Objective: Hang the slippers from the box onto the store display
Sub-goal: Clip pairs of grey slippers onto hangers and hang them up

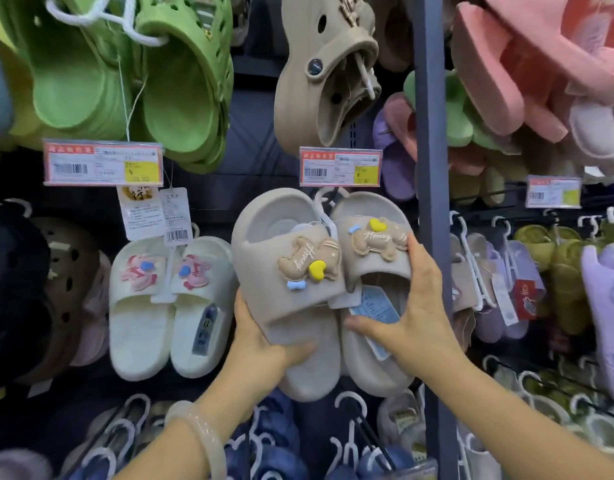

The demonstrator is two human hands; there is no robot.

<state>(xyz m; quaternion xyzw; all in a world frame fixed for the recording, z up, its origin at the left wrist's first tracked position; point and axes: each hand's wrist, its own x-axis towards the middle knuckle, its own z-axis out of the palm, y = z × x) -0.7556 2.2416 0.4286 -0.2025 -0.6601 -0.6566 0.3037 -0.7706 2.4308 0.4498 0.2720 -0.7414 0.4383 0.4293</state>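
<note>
I hold a pair of beige slippers [298,292] up against the display [432,133], in the middle of it, just left of its gray post. My left hand [264,344] is curled round the toe end of the left slipper, thumb on top and fingers behind. My right hand [414,313] grips the right slipper from the side, with my thumb on the blue tag [376,308] inside it and my fingers round the outer edge. Each slipper has a little brown bear with a yellow heart on its strap. A white hook [328,199] sticks up between the heels, just under a price label [340,167]. I cannot tell if the hook is on the rail. Just beside my pair, to the left, hang white slippers [170,306] with pink bears. Above those hang green clogs [132,74], and a tan clog [328,74] hangs right above my pair. Pink slippers [541,64] fill the top right corner. On my left wrist is a pale bangle [201,434].
</note>
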